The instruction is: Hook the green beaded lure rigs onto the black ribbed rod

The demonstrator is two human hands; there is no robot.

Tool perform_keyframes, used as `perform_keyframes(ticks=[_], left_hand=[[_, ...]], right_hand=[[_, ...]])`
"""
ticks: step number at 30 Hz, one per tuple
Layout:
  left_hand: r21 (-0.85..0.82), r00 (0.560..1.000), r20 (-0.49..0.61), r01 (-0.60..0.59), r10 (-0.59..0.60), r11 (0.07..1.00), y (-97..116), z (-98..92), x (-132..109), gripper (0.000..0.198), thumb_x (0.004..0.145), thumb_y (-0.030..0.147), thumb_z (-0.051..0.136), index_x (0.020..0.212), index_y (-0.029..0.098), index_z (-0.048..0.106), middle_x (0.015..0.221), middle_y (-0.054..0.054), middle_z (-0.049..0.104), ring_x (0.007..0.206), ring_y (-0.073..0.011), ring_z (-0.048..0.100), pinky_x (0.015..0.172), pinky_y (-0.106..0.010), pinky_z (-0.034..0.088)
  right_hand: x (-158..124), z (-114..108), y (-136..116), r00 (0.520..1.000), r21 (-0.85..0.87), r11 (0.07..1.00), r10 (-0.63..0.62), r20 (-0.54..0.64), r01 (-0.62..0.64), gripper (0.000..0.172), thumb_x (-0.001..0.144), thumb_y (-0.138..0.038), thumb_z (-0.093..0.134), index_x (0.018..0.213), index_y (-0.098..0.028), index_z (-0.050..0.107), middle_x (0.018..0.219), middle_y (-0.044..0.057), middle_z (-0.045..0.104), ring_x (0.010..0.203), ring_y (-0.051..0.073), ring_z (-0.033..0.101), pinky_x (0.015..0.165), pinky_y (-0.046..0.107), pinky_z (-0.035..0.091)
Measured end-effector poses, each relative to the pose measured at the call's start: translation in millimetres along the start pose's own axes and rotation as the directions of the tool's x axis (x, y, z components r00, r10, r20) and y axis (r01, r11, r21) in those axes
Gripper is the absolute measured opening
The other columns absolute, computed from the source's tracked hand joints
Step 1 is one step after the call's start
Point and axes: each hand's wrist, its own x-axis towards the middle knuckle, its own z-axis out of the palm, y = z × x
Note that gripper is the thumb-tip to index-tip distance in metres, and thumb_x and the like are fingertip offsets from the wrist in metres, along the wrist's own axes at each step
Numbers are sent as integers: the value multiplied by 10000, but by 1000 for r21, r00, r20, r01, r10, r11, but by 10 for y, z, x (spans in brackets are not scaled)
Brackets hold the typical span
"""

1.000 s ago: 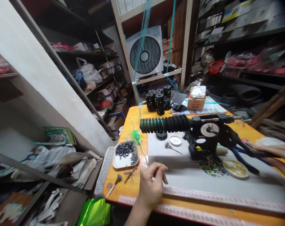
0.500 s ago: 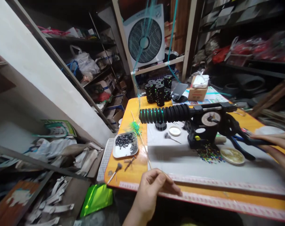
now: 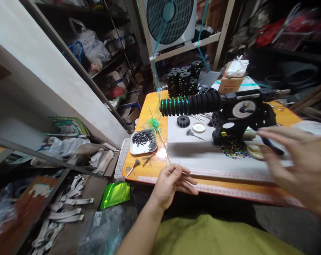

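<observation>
My left hand (image 3: 173, 182) is closed at the front edge of the table on the lower end of a thin wooden stick (image 3: 164, 145). Bright green thread-like strands (image 3: 154, 124) bunch around the stick further up. My right hand (image 3: 295, 163), blurred by motion, hovers over the right side with its fingers apart, nothing visible in them, and partly covers a shallow dish (image 3: 253, 150). Behind it stands a black hand-cranked machine (image 3: 229, 120). Its ridged black roll of discs (image 3: 189, 103) points left, with green and blue glints along its left half.
A white tray (image 3: 136, 151) of small black tubes lies at the left. Small coloured beads (image 3: 236, 150) are scattered below the machine. Stacks of black spools (image 3: 183, 79), a carton (image 3: 230, 85) and a fan (image 3: 171, 21) stand behind. A small brush (image 3: 194, 134) rests on the grey sheet.
My right hand has come away from the machine's crank handle, leftward and nearer to me. The view has tilted down. My left hand still holds the stick, its other fingers slightly more spread.
</observation>
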Motion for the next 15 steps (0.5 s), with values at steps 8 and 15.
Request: perform_keyframes(ticks=[8, 15], left_hand=[[170, 996, -78, -20, 34, 985, -229, -78, -74, 487, 776, 598, 697, 864, 127, 605, 630, -38, 711, 379, -116, 608, 408, -193, 455], [429, 979, 19, 177, -205, 886, -349, -554, -760, 346, 754, 452, 770, 798, 111, 729, 682, -91, 740, 508, -142, 638, 505, -228, 474]], right_hand=[[274, 796, -1361, 564, 564, 17, 1, 826, -826, 503, 872, -586, 584, 1228, -231, 600, 1059, 93, 661, 888, 197, 647, 831, 395, 535], [231, 891, -1439, 512, 510, -108, 10, 859, -854, 435, 782, -579, 706, 799, -168, 563, 644, -45, 435, 514, 44, 292, 461, 177, 233]])
